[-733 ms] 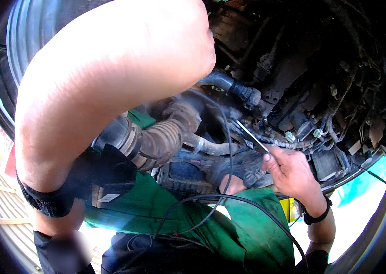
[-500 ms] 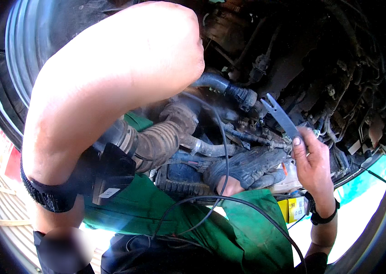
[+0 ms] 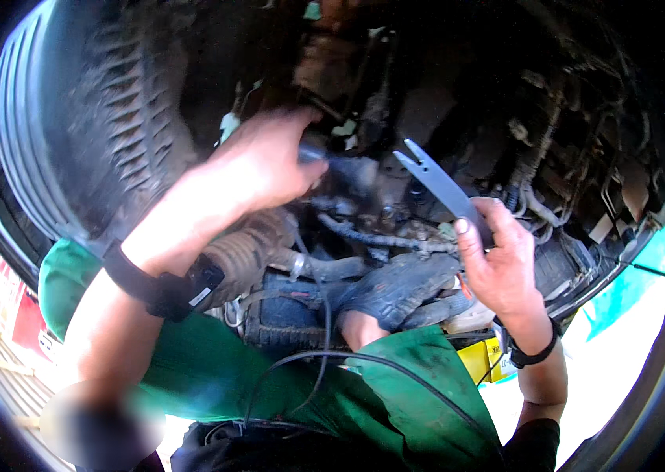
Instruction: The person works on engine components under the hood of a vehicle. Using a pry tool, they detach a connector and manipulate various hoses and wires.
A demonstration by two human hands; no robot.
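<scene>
My right hand (image 3: 502, 256) is closed around a flat grey pry tool (image 3: 439, 185), whose forked tip points up and left over the engine bay. My left hand (image 3: 266, 161) is blurred, its thumb and fingers apart about a dark hose (image 3: 313, 153); a firm grip does not show. Below that hand lies a dusty ribbed air intake hose (image 3: 250, 252). Between my arms, another person's hand in a dark work glove (image 3: 399, 287) rests among the hoses, its bare wrist leading to a green sleeve (image 3: 419, 377).
A large ribbed black plastic part (image 3: 73, 118) rises at the left. A thin black cable (image 3: 326, 315) loops across the green clothing. Wiring and pipes (image 3: 541, 149) crowd the right side. A yellow box (image 3: 480, 362) sits below my right wrist.
My left arm has come down from close in front of the view, bringing the hand to the dark hose. The view has shifted; the pry tool stays in my right hand.
</scene>
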